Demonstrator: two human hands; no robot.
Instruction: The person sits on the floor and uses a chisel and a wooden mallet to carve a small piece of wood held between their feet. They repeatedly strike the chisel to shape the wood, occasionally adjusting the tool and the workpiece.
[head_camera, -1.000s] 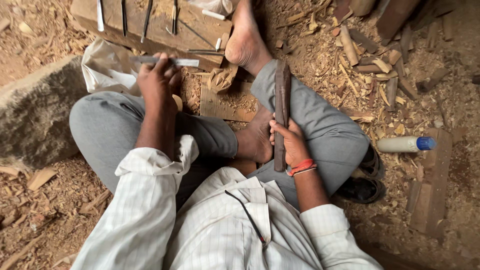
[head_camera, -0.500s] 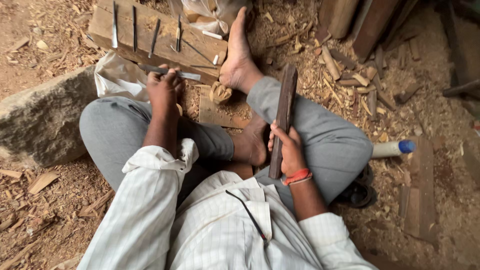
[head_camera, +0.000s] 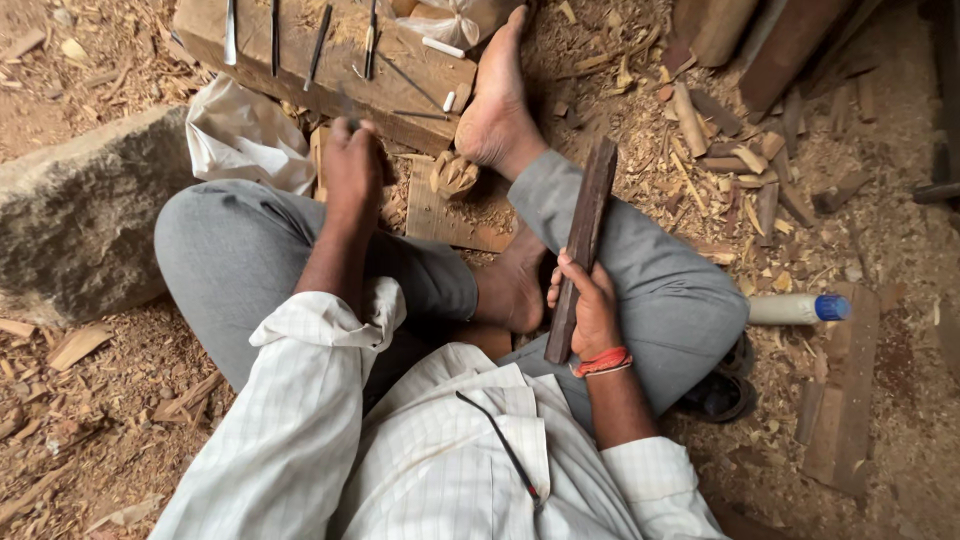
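Note:
I sit on the ground with my legs folded. My left hand (head_camera: 352, 165) is closed in a fist beside the thick wooden block (head_camera: 400, 85); a thin dark chisel (head_camera: 343, 104) sticks out of it, blurred. My right hand (head_camera: 592, 305) grips the lower end of a long dark wooden stick (head_camera: 588, 215), held upright over my right knee. Between my feet a small carved wooden piece (head_camera: 455, 175) rests on a flat board (head_camera: 445, 218), just beside my bare foot (head_camera: 495, 110).
Several chisels (head_camera: 318, 40) lie on the wooden block. To the left are a white plastic bag (head_camera: 240, 135) and a large grey stone (head_camera: 70, 220). A white bottle with a blue cap (head_camera: 797, 308), wood offcuts (head_camera: 740, 150) and shavings lie at the right.
My left hand has turned the chisel from lying across to pointing away, and has moved up to the block's edge. My right hand has kept the stick upright, barely moving.

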